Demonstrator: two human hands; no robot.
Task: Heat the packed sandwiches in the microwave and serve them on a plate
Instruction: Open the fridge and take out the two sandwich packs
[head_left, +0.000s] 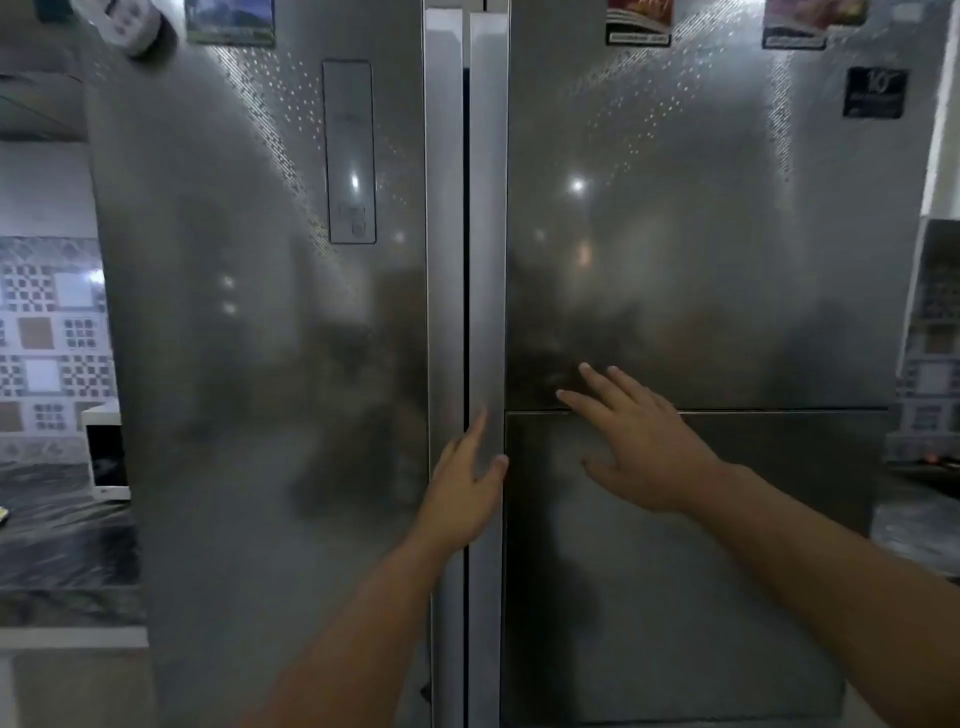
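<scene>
Microwave (106, 452) on counter (62, 545), left of fridge (260, 364).

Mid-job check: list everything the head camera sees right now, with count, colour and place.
Fridge: one, silver, two doors, both closed, fills the view.
Door handles: two, silver, upright at the centre.
Control panel: one, grey, upper left door.
Magnets: several, coloured, along the top edge.
Black sticker: one, upper right door.
Microwave: one, white, partly hidden left of the fridge.
Countertop: dark, lower left.
Tiled wall: patterned, left.
Left hand: fingers on the right door's handle.
Right hand: open, flat against the right door.
</scene>
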